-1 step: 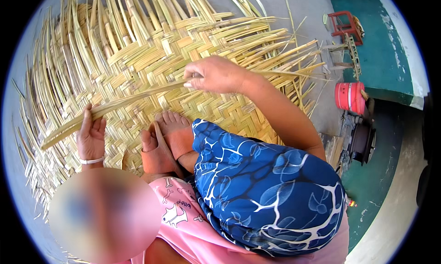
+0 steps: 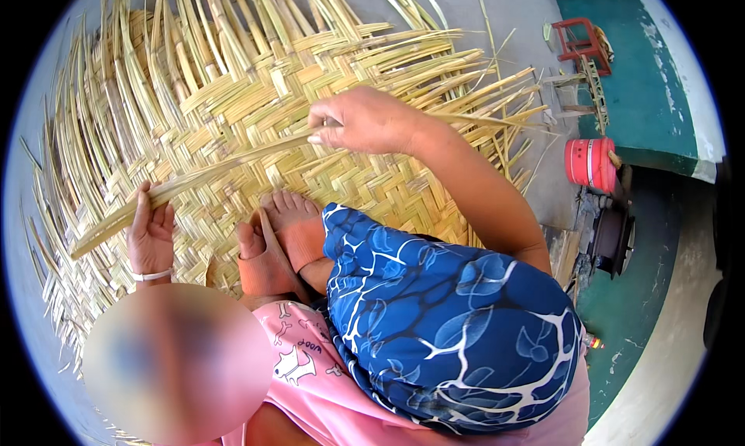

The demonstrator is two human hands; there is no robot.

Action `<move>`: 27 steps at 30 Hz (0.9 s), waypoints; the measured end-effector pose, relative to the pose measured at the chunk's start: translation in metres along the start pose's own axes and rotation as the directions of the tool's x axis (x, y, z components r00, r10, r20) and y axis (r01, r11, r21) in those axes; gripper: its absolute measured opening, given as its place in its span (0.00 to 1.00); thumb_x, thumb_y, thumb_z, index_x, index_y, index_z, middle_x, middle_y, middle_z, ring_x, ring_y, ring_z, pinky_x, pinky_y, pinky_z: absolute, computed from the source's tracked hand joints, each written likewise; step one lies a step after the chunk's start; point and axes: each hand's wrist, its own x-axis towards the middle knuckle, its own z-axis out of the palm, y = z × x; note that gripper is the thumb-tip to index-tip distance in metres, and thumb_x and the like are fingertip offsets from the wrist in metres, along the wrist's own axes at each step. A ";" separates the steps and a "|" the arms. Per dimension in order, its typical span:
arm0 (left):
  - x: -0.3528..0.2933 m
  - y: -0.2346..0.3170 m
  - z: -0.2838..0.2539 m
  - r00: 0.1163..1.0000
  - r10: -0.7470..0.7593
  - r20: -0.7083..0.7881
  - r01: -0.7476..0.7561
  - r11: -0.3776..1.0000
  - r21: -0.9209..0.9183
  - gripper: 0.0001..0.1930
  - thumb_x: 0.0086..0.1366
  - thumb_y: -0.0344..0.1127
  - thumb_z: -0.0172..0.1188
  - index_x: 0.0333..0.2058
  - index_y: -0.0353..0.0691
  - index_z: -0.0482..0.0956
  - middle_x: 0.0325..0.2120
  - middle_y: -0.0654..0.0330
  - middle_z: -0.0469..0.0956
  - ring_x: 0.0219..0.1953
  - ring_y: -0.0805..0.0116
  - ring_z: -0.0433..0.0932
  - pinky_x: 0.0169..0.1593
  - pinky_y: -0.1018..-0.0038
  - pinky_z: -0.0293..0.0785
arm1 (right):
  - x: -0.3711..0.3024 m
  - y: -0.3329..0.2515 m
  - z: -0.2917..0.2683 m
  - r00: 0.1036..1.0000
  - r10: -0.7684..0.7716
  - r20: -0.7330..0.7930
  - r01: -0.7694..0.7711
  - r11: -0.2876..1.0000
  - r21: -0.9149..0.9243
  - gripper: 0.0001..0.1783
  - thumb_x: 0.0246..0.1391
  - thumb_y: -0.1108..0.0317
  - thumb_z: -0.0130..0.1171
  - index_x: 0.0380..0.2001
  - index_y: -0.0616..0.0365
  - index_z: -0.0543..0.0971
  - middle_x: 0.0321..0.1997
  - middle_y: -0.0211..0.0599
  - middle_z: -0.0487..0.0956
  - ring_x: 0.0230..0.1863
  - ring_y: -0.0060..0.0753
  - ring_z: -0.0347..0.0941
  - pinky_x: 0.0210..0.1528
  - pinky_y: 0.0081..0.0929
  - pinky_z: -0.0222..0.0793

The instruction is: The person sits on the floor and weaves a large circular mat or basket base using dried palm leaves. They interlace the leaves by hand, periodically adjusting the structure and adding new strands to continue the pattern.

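Observation:
A long strip of split reed [image 2: 202,173] runs across a woven reed mat [image 2: 372,183]. My left hand [image 2: 152,229], with a pale band at the wrist, pinches the strip near its left end between thumb and fingers. Farther right, my right hand [image 2: 361,120] is closed round the same strip, and the strip's thin tail reaches out past the wrist to the right. Between the hands it lies nearly straight, slanting down to the left. The mat has a diagonal weave, with loose strip ends fanning out at its far, left and right sides.
My feet in orange sandals [image 2: 268,261] rest on the mat near its front. Toward the right stand a red stool frame [image 2: 578,42], a wooden ladder-like piece [image 2: 596,97], a red round container [image 2: 590,164] and a dark wheel-like object [image 2: 613,242]. A blurred patch covers the lower left.

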 end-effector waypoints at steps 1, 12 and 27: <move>0.004 0.001 -0.015 1.000 0.003 -0.006 -0.004 0.999 -0.036 0.15 0.67 0.34 0.52 0.50 0.38 0.72 0.43 0.58 0.78 0.42 0.72 0.79 0.42 0.79 0.78 | 0.001 -0.022 -0.023 0.999 0.034 -0.003 -0.034 0.995 -0.097 0.13 0.51 0.56 0.57 0.31 0.54 0.78 0.26 0.43 0.78 0.30 0.46 0.75 0.32 0.42 0.68; 0.018 0.042 -0.154 0.957 0.078 -0.280 -0.095 0.994 -0.047 0.14 0.63 0.34 0.57 0.47 0.40 0.76 0.42 0.63 0.78 0.40 0.74 0.77 0.40 0.82 0.76 | -0.003 -0.011 -0.015 0.981 0.153 0.123 -0.142 0.985 -0.094 0.17 0.48 0.51 0.58 0.35 0.50 0.76 0.25 0.41 0.78 0.30 0.48 0.75 0.32 0.45 0.68; 0.006 0.165 -0.335 0.903 0.247 -0.351 -0.248 0.968 0.043 0.13 0.65 0.35 0.54 0.45 0.37 0.76 0.39 0.60 0.79 0.34 0.75 0.78 0.32 0.82 0.79 | -0.201 0.116 -0.002 0.690 0.231 -0.686 -0.694 0.480 -0.536 0.11 0.43 0.71 0.51 0.34 0.53 0.75 0.44 0.36 0.75 0.47 0.43 0.69 0.47 0.41 0.64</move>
